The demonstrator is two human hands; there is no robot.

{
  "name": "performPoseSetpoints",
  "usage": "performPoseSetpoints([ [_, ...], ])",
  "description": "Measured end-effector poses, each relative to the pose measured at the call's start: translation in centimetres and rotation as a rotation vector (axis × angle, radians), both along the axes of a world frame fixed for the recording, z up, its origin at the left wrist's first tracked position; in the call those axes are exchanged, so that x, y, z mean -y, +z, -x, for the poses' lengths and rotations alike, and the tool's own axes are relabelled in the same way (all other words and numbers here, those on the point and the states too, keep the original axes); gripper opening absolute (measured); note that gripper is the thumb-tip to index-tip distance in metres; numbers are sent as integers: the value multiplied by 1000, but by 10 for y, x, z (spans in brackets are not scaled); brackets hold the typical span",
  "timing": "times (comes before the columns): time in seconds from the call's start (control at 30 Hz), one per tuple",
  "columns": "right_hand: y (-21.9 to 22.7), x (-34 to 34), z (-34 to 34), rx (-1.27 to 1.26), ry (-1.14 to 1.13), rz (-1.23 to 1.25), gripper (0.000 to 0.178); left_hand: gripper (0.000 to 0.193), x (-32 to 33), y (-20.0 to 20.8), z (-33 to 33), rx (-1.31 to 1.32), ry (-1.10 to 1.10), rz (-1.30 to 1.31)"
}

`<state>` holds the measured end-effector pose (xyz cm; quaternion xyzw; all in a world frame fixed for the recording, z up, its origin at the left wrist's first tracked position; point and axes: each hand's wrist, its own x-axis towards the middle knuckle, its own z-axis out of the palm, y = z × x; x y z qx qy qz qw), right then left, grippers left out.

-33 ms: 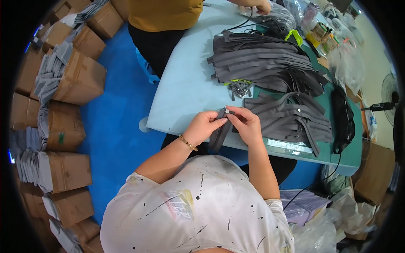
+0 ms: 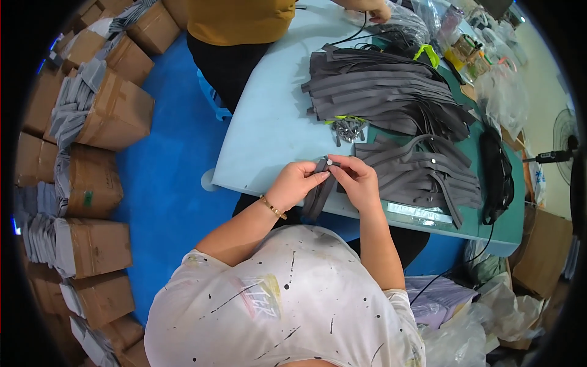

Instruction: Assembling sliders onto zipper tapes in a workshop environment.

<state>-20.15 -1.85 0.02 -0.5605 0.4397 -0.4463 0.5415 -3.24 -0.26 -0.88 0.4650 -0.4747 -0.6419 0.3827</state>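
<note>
At the near edge of the table my left hand [image 2: 299,181] pinches the top of a dark grey zipper strip [image 2: 313,202], whose tail hangs down over the edge. My right hand [image 2: 356,179] is closed on the same end, thumb and fingers around a small silver piece [image 2: 329,162]. Just beyond my fingers lies a small heap of grey and silver zipper sliders [image 2: 348,129]. To the right of my right hand a loose pile of grey strips [image 2: 422,174] spreads over the table. A larger, neater stack of them [image 2: 379,92] lies farther back.
A co-worker in a mustard top [image 2: 238,21] stands at the far left of the table [image 2: 257,122], one hand [image 2: 380,12] near plastic bags. A black pouch [image 2: 497,174] with a cord lies at the right edge. Cardboard boxes [image 2: 98,244] line the left floor; a fan [image 2: 559,153] stands right.
</note>
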Motion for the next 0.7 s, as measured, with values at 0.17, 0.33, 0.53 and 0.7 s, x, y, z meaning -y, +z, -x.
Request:
performPoseSetpoints([
  [0.17,1,-1,1,7,8,-24,23,18,-2,7,0,55,0,-21],
  [0.33,0,-1,-1,3,4,34,24,20,-2,3,1,180,-12,21],
  [0.53,1,-1,2,-11,54,23,25,21,-2,2,0,193,-22,44],
  [0.7,1,-3,2,-44,47,47,23,21,-3,5,0,231,-16,57],
])
